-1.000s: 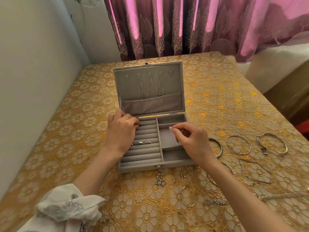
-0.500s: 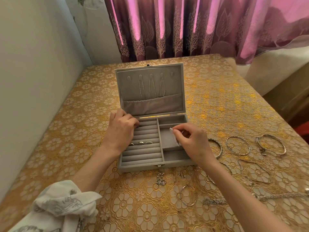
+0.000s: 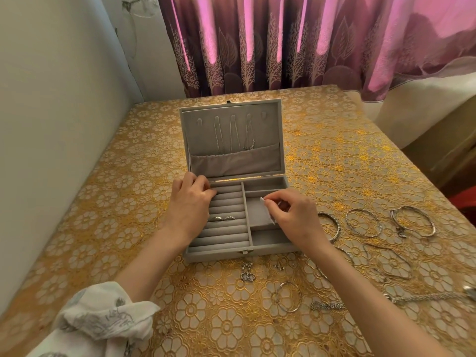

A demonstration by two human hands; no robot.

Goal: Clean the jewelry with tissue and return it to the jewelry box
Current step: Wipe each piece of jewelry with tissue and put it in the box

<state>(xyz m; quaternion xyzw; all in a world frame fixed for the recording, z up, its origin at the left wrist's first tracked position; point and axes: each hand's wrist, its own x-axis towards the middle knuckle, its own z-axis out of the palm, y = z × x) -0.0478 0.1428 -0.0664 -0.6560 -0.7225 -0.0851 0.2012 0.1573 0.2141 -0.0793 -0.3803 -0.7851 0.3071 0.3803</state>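
The left hand (image 3: 190,202), fingers curled at the ring rolls, rests on the open jewelry box (image 3: 242,253); whether it holds anything cannot be told. Two rings (image 3: 223,218) sit beside it. The right hand (image 3: 291,215) pinches a tissue (image 3: 268,211) over the box. Three bangles (image 3: 363,222) lie to the right.

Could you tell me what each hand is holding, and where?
Right hand pinches a small white tissue by its upper edge; left hand holds nothing visible.
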